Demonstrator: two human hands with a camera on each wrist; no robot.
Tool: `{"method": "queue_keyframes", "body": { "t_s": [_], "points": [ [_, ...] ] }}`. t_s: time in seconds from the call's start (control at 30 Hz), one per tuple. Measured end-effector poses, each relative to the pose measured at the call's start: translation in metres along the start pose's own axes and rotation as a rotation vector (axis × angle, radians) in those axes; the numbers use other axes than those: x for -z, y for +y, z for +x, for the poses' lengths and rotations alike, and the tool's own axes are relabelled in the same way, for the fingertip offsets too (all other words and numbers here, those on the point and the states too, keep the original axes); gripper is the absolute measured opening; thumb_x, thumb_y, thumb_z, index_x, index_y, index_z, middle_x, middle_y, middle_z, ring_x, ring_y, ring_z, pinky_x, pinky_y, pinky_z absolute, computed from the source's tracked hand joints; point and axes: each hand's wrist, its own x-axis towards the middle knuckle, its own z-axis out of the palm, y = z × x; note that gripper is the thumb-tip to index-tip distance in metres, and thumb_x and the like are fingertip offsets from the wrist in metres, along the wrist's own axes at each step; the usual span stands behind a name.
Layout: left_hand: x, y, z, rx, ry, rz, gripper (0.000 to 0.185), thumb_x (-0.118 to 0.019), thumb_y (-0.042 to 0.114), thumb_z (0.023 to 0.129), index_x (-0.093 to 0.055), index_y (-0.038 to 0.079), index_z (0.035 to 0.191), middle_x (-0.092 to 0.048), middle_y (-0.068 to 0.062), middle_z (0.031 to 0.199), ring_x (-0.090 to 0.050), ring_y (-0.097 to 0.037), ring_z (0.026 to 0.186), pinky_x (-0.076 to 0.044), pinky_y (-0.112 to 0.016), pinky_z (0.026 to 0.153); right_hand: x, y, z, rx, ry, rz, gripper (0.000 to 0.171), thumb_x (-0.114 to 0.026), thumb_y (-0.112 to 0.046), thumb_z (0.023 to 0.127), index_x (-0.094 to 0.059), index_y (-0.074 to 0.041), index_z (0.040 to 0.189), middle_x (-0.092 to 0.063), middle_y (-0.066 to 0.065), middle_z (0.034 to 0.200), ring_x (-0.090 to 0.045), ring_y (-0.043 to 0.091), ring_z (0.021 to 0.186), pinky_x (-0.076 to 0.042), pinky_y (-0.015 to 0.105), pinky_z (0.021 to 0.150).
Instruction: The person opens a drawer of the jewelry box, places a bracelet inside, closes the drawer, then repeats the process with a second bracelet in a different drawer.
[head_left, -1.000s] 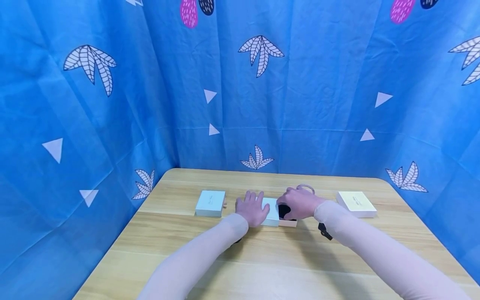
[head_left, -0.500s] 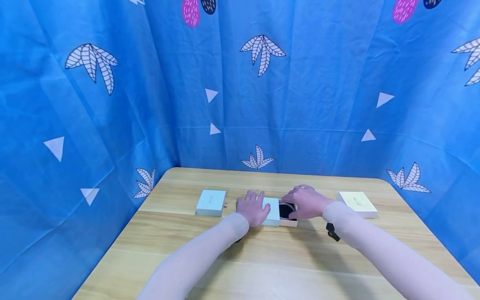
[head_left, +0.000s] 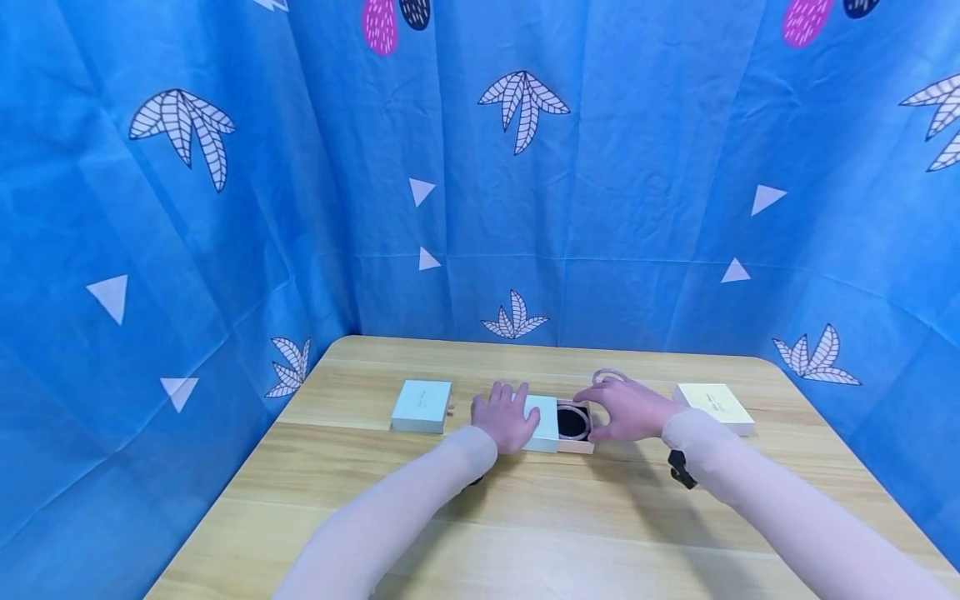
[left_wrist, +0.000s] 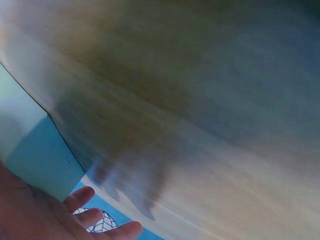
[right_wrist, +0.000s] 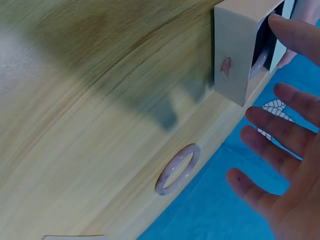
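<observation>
In the head view my left hand (head_left: 504, 419) rests on a light blue drawer-style box (head_left: 544, 425), fingers straight. The box's pink drawer (head_left: 576, 447) is pulled out to the right, with a pale lilac bangle (right_wrist: 260, 62) on its black lining. My right hand (head_left: 628, 410) is at the drawer's right end, fingers spread and nothing between them. In the right wrist view its thumb is near the drawer's opening; whether it touches cannot be told. A second lilac bangle (right_wrist: 163, 182) lies flat on the table behind this hand.
A closed light blue box (head_left: 422, 405) with a small pull tab stands at left on the wooden table (head_left: 480, 533). At right is a pale yellow-topped box (head_left: 714, 407). A blue patterned curtain (head_left: 645, 183) hangs along the table's back and sides.
My right hand has drawn back to the right from over the drawer, its fingers spreading, and the bangle inside has come into view. My left hand stays on the box.
</observation>
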Motion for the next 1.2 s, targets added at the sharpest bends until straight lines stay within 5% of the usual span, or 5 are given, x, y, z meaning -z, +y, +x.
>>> {"method": "queue_keyframes", "body": {
  "t_s": [0.43,1.2],
  "points": [
    [-0.001,0.0,-0.001,-0.003,-0.007,-0.007,0.071,-0.016,0.061,0.102,-0.02,0.024,0.162,-0.029,-0.008,0.165,-0.019,-0.031,0.155,-0.026,-0.063,0.115,-0.006,0.006,-0.007,-0.009,0.002,0.037,0.067,-0.084,-0.038,0.074,-0.064,-0.016,0.135,-0.068,0.004,0.13,-0.059,0.034,0.123,-0.049,0.055,0.101],
    [0.002,0.0,-0.003,0.001,0.011,-0.003,0.069,-0.018,0.059,0.103,-0.024,0.023,0.161,-0.033,-0.008,0.163,-0.022,-0.031,0.154,-0.029,-0.062,0.114,-0.011,0.006,-0.008,-0.017,-0.008,0.075,0.068,-0.085,-0.036,0.074,-0.063,-0.017,0.136,-0.066,0.001,0.134,-0.055,0.033,0.126,-0.047,0.055,0.103]
  ]
}}
